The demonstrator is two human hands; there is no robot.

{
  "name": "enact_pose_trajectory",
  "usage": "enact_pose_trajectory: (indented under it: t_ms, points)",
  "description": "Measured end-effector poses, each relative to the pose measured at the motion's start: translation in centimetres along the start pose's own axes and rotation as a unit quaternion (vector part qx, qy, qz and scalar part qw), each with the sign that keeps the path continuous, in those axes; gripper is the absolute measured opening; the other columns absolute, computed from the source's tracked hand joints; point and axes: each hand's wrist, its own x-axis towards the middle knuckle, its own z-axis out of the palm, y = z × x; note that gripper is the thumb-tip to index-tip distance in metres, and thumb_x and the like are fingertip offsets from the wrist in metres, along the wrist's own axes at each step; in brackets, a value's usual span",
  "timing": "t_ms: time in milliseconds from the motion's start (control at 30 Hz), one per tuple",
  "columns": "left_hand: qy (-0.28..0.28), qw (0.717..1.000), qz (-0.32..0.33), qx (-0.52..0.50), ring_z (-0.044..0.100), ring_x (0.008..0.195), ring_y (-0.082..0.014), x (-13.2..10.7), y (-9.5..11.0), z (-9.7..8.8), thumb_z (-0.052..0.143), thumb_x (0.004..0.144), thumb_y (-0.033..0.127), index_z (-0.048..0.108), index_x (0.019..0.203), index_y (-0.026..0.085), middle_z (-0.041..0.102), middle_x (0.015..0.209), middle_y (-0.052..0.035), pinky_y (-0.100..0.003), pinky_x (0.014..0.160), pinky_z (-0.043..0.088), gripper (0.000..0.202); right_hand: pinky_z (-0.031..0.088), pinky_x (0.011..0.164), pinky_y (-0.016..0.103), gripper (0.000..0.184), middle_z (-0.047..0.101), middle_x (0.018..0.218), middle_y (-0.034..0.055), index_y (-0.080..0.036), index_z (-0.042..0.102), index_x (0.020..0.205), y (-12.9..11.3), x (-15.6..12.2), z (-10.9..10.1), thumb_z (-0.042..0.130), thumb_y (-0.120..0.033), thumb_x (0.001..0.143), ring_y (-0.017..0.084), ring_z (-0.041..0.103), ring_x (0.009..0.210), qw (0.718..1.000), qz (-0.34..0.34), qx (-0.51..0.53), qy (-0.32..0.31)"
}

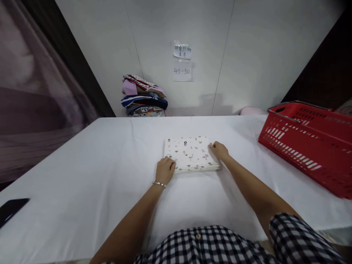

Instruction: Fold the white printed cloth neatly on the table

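A folded white cloth (189,152) with a small scattered print lies flat in front of me, its layers showing along the near edge. My left hand (165,170), with a bracelet at the wrist, is closed with bent fingers on the cloth's near left corner. At the cloth's right edge, my right hand (220,150) pinches the fabric between thumb and fingers. Both hands are low, at the height of the table. The undersides of the cloth and the fingertips below it are hidden.
The cloth rests on a table covered in white (110,154). A red plastic basket (308,143) stands at the right. A pile of folded fabrics (144,97) is beyond the far edge, by a wall with paper notes (183,71). A dark flat object (12,209) lies at the left edge.
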Motion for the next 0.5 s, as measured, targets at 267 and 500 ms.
enact_pose_trajectory:
  t_ms: [267, 500]
  points:
    - [0.001, 1.000, 0.005, -0.015, 0.052, 0.086, -0.0175, -0.3, -0.6, 0.3, 0.048, 0.084, 0.023, 0.061, 0.078, 0.021, 0.061, 0.087, -0.0022, -0.033, 0.080, 0.037, 0.014, 0.032, 0.058, 0.023, 0.022, 0.065, 0.084, 0.0049, -0.018, 0.059, 0.083, 0.0, 1.6, 1.2, 0.047, -0.037, 0.084, 0.015, 0.055, 0.074, 0.999, 0.012, 0.027, 0.014]
    - [-0.002, 0.998, -0.019, -0.063, 0.053, 0.086, -0.0177, 0.1, -0.5, -0.1, 0.050, 0.081, 0.023, 0.061, 0.075, 0.022, 0.061, 0.085, -0.0015, -0.033, 0.081, 0.040, 0.013, 0.033, 0.058, 0.023, 0.027, 0.066, 0.083, 0.0039, -0.018, 0.061, 0.084, 1.0, 1.4, 1.4, 0.048, -0.042, 0.083, 0.015, 0.056, 0.073, 0.999, 0.011, 0.048, 0.007]
